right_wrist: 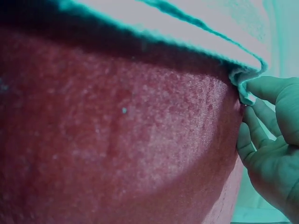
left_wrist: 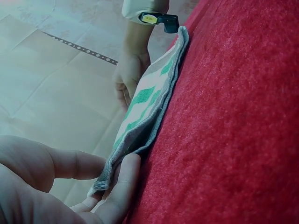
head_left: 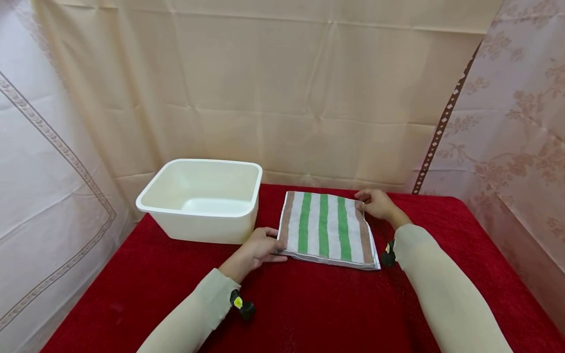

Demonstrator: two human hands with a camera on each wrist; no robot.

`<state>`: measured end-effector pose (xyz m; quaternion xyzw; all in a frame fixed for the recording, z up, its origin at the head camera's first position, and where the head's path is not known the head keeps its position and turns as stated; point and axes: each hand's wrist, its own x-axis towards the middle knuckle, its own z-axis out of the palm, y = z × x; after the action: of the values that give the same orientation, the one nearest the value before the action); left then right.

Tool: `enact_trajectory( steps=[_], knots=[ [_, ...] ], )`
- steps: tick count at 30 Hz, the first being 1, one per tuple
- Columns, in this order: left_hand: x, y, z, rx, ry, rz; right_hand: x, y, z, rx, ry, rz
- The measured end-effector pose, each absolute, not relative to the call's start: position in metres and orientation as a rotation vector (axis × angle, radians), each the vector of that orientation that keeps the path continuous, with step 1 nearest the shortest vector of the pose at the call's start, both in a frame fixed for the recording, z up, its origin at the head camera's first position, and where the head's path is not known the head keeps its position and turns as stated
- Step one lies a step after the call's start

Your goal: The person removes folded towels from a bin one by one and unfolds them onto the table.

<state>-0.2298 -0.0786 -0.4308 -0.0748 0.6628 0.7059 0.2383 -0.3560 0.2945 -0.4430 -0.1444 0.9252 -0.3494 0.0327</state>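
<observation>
A folded towel [head_left: 324,228] with green, white and brown stripes lies on the red tablecloth, its layered edge toward me. My left hand [head_left: 261,246] pinches its near left corner; in the left wrist view, the thumb is on top and fingers [left_wrist: 122,182] slip under the towel's edge [left_wrist: 145,107]. At the far right corner my right hand [head_left: 377,203] pinches the cloth. Seen from the right wrist, that corner [right_wrist: 247,84] bunches between the thumb and fingertips of the right hand [right_wrist: 271,130].
A white plastic basin [head_left: 200,201] stands left of the towel, close by the left hand, with its open top up. The red tablecloth [head_left: 309,309] covers the table. A beige curtain [head_left: 287,88] hangs behind, and patterned curtains [head_left: 521,122] hang at both sides.
</observation>
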Motion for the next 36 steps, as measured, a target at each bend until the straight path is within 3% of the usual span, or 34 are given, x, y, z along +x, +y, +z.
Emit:
enact_trajectory(
  steps=[12,36],
  knots=[
    [-0.231,-0.077,-0.430,-0.211,1.804,1.939,-0.357,0.291,-0.436,-0.412,2.859,-1.020],
    [-0.231,-0.070,-0.428,-0.247,1.834,1.974,-0.353,0.309,-0.419,-0.321,2.732,-1.392]
  ],
)
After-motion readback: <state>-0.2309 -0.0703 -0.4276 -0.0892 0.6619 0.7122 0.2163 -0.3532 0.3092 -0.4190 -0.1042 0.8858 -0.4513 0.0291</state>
